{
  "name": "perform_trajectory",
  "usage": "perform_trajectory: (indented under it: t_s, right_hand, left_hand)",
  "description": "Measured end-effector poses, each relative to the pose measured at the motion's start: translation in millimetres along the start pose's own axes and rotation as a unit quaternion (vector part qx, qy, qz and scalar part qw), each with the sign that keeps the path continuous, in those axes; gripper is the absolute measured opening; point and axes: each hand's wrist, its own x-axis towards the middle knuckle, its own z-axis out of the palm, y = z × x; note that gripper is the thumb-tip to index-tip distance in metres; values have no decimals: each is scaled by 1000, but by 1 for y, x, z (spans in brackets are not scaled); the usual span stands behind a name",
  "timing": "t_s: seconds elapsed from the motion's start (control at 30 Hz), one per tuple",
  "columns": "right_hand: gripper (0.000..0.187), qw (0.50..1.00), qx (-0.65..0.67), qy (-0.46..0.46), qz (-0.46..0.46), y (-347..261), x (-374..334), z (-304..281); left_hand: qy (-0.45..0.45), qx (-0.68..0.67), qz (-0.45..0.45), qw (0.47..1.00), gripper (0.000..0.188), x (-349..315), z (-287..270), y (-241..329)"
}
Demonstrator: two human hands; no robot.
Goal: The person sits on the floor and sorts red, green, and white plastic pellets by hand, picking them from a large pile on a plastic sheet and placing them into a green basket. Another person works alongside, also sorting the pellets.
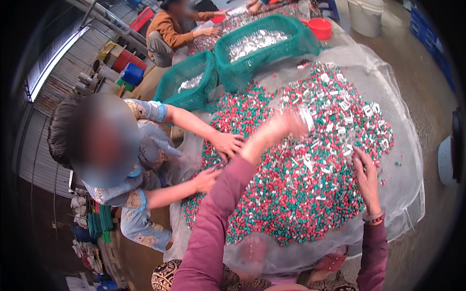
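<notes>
Small red, green and white pebble-like pieces [291, 194] lie in a wide heap, with shiny white flat pieces and rings [371, 109] scattered among them. My left hand [290, 124], smeared by motion, reaches over the heap's upper middle. Blurred shiny white pieces [307, 119] show at its fingertips, and the hand appears closed on them. On the heap's right side my right hand [367, 177] rests with bent fingers a little apart. Its fingertips are near a white curved piece [348, 150]; nothing shows in its grasp.
Pale mesh sheeting [403, 165] lies beneath the heap. Two green net baskets [272, 48] with shiny white pieces stand beyond it, near a red basin [320, 29]. At left, a co-worker's hands [228, 144] touch the heap. Another person [170, 31] works farther back.
</notes>
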Motion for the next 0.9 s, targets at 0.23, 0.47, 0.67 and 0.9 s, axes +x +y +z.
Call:
perform_trajectory:
  t_s: [0.23, 0.47, 0.67, 0.9]
  right_hand:
    - [34, 1000, 8, 11, 8, -9, 1, -3]
    - [39, 997, -10, -53, 55, 8, -6, -8]
    - [55, 940, -262, -165, -140, 35, -26, 63]
    - [20, 948, -280, -61, -140, 105, 42, 75]
  left_hand:
    - [190, -462, -200, 843, 28, 0, -26, 0]
    - [-198, 8, -242, 950, 33, -42, 92, 54]
    - [-7, 0, -291, 957, 55, -83, 158, 65]
    - [188, -24, -239, 952, 31, 6, 173, 25]
